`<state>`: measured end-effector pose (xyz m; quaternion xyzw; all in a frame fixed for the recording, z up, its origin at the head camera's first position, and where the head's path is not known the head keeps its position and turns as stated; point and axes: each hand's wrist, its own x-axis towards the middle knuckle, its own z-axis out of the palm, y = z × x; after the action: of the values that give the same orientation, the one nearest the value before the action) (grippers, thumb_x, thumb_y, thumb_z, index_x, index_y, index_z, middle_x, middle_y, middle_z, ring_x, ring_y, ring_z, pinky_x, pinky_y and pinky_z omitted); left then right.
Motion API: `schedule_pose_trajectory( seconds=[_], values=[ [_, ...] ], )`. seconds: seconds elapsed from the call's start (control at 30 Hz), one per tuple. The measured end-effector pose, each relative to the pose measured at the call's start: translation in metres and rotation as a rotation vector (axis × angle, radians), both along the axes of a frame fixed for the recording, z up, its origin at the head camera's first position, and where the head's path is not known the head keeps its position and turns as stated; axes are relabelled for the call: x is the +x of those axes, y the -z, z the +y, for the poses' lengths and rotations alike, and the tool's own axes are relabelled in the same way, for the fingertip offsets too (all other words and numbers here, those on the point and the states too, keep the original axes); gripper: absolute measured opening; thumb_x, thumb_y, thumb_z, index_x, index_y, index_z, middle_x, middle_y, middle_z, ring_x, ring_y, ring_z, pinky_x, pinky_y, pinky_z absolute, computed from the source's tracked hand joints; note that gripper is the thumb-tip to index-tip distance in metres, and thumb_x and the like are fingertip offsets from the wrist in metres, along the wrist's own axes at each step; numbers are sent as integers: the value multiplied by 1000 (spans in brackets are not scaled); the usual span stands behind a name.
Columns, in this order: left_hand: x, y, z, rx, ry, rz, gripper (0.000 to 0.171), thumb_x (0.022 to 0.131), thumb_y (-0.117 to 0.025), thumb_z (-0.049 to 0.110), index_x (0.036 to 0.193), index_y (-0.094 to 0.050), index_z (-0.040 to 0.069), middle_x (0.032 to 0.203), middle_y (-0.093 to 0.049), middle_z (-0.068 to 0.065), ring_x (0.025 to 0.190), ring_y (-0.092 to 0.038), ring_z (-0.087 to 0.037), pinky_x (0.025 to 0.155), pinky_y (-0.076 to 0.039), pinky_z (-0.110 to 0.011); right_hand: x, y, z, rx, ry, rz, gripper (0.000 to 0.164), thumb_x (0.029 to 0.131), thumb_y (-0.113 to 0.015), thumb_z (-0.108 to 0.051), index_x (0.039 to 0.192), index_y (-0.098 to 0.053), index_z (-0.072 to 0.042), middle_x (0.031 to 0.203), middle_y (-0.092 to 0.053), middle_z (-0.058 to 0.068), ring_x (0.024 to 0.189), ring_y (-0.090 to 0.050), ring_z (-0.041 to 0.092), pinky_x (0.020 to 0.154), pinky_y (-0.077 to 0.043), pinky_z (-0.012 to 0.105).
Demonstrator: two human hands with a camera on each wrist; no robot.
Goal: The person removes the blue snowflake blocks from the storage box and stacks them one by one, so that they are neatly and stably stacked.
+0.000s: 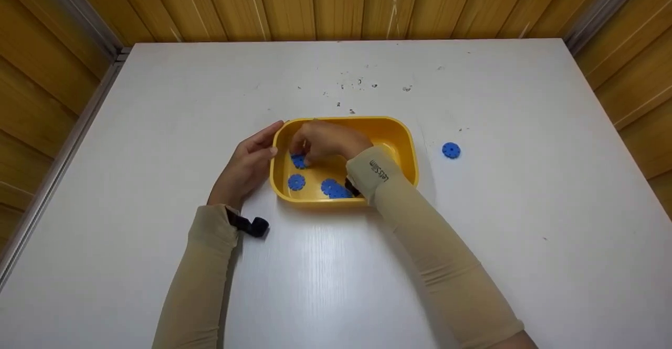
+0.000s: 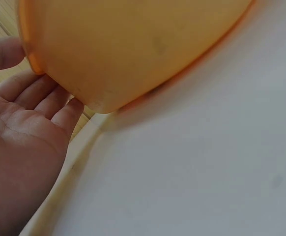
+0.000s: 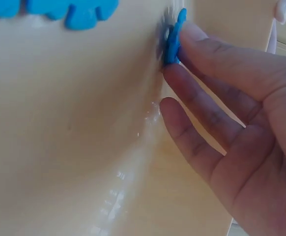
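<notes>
My right hand [image 1: 329, 140] reaches into the yellow tub [image 1: 344, 202] and pinches a blue disc [image 1: 299, 161] between thumb and fingers near the tub's left end; the right wrist view shows that disc tilted up on its edge beside the tub's wall. My left hand [image 1: 247, 162] grips the tub's left end from outside, thumb at the rim and fingers along the outer wall. In the tub, a second disc [image 1: 296, 182] lies flat toward me from the pinched one, and a cluster of overlapping discs [image 1: 329, 186] sits by the tub's near wall; I cannot tell how many are in it. One lone disc [image 1: 451, 150] lies outside, right of the tub, on the white tabletop [image 1: 525, 191].
</notes>
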<state>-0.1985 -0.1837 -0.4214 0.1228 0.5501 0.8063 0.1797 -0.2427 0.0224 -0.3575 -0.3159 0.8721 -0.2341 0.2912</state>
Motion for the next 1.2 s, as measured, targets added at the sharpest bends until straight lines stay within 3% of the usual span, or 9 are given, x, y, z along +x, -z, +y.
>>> schedule_pose_trajectory(
  seconds=[0.2,0.4,0.77,0.97,1.2],
  values=[
    [0,1,0,-8,-6,7,57,95,-47,-5,149,-33,5,155,-33,-8,144,-30,-19,116,-32,-29,4,1,2,35,-19,56,31,83,-72,-4,112,-71,-13,103,-68,0,94,-59,18,94,-53,29],
    [1,0,1,-8,-1,5,56,95,-47,-5,148,-36,7,155,-34,-7,144,-31,-18,115,-32,-28,5,1,4,65,-11,50,20,82,-73,-6,100,-69,-13,92,-64,1,87,-59,18,86,-54,26],
    [2,-1,1,6,-10,-8,58,95,-47,-5,149,-32,5,155,-33,-8,144,-31,-20,114,-34,-28,8,-2,9,63,58,46,11,85,-71,-8,94,-67,-13,92,-63,1,89,-56,18,87,-51,29],
    [2,-1,1,1,-18,-11,57,95,-46,-6,149,-33,5,155,-34,-8,144,-31,-19,115,-33,-29,6,-3,14,38,18,49,14,84,-71,-8,97,-68,-14,94,-64,1,88,-58,19,90,-52,27],
    [1,-1,1,-3,-15,-17,57,94,-47,-6,148,-35,6,155,-35,-7,144,-31,-19,114,-34,-28,3,-4,20,51,-15,50,15,84,-70,-4,95,-70,-14,96,-65,2,87,-58,20,84,-55,27]
  ],
)
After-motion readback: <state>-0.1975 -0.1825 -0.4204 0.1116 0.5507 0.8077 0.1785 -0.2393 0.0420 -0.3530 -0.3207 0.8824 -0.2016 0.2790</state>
